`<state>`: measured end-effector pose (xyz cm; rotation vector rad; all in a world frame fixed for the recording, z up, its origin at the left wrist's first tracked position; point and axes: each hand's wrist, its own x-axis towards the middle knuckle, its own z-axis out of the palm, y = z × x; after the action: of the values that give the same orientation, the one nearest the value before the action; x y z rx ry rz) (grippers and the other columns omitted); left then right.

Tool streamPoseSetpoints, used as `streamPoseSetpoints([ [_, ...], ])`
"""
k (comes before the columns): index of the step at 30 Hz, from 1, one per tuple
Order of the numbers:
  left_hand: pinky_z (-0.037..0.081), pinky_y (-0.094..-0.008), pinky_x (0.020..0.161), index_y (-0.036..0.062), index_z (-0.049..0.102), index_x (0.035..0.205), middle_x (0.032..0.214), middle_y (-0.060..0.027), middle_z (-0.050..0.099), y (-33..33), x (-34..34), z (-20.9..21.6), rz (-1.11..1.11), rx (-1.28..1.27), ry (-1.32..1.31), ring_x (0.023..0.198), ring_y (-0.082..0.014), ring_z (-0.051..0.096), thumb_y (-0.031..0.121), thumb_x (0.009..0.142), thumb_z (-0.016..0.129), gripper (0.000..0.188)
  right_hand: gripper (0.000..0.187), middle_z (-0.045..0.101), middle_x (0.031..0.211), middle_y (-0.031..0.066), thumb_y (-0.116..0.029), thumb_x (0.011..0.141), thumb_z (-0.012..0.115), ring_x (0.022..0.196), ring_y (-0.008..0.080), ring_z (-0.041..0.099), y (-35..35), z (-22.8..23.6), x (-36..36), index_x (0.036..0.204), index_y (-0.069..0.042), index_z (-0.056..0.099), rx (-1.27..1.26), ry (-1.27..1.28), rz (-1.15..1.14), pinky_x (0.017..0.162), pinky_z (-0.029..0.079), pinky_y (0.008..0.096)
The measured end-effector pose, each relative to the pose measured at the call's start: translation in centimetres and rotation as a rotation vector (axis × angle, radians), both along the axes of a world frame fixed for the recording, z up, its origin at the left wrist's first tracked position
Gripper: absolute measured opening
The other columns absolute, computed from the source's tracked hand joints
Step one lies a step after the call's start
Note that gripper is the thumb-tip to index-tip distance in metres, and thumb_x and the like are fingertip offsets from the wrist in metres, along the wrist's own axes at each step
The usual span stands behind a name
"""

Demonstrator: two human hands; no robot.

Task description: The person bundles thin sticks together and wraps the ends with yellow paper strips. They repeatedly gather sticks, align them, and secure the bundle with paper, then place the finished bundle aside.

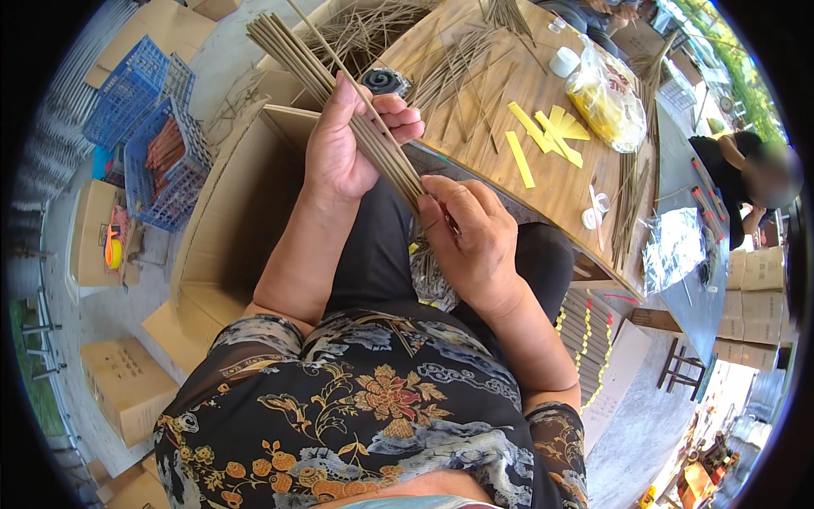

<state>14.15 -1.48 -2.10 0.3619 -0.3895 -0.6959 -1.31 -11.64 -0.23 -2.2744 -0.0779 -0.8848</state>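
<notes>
A bundle of thin brown incense sticks (292,55) slants across in front of me, its upper end toward the far left. My left hand (349,140) holds it around the middle, palm up, with the thumb along it and the fingers curled behind. One stick stands apart from the others at the top. At the lower end, my right hand (471,229) has its thumb and fingers closed on the bundle. More loose incense sticks (458,76) lie scattered on the wooden table (475,140), near yellow paper strips (543,136).
A large open cardboard box (225,204) stands at my left, beside blue plastic crates (165,161). On the table are a plastic bag (606,97), a white jar (564,62) and a dark coil (386,82). Yellow-banded bundles (585,339) lie lower right. Another person (729,161) sits far right.
</notes>
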Motion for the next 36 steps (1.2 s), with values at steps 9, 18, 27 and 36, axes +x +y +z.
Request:
streamPoseSetpoints([
  [9,0.053,-0.0438,0.072,0.0099,0.054,0.071,0.079,-0.0145,0.062,0.1,-0.8,0.7,-0.002,-0.005,-0.002,0.078,-0.0274,0.063,0.044,0.087,0.047,0.038,0.021,0.056,0.076,0.0092,-0.002,0.071,0.064,0.062,0.0243,0.057,0.6,-0.4,-0.6,0.091,-0.002,0.058,-0.005,-0.081,-0.039,0.054,0.047,0.0309],
  [18,0.053,-0.0441,0.071,0.0098,0.054,0.074,0.077,-0.0131,0.062,0.1,-0.6,0.4,-0.02,-0.022,-0.018,0.075,-0.0267,0.063,0.04,0.089,0.045,0.035,0.026,0.053,0.078,0.008,-0.004,0.069,0.064,0.066,0.0226,0.055,0.4,-0.7,-0.3,0.094,-0.001,0.059,-0.18,-0.111,-0.021,0.055,0.047,0.0303],
  [27,0.037,-0.0221,0.046,0.0054,0.05,0.086,0.061,-0.0016,0.045,-0.4,-1.2,0.7,0.018,-0.068,0.013,0.053,-0.0116,0.043,0.036,0.092,0.039,0.033,0.027,0.051,0.078,0.0064,-0.006,0.068,0.065,0.065,0.0212,0.053,0.4,-0.6,-0.1,0.095,-0.003,0.06,-0.249,-0.105,-0.022,0.054,0.046,0.0296],
  [36,0.03,-0.0199,0.038,0.0053,0.049,0.085,0.053,0.0021,0.038,-0.2,-0.8,0.9,0.026,-0.062,-0.058,0.044,-0.0068,0.034,0.032,0.093,0.04,0.03,0.043,0.055,0.092,0.0148,-0.026,0.071,0.069,0.08,0.0311,0.056,0.2,0.6,-0.4,0.102,0.001,0.053,-0.013,0.225,0.02,0.072,0.046,0.0362],
])
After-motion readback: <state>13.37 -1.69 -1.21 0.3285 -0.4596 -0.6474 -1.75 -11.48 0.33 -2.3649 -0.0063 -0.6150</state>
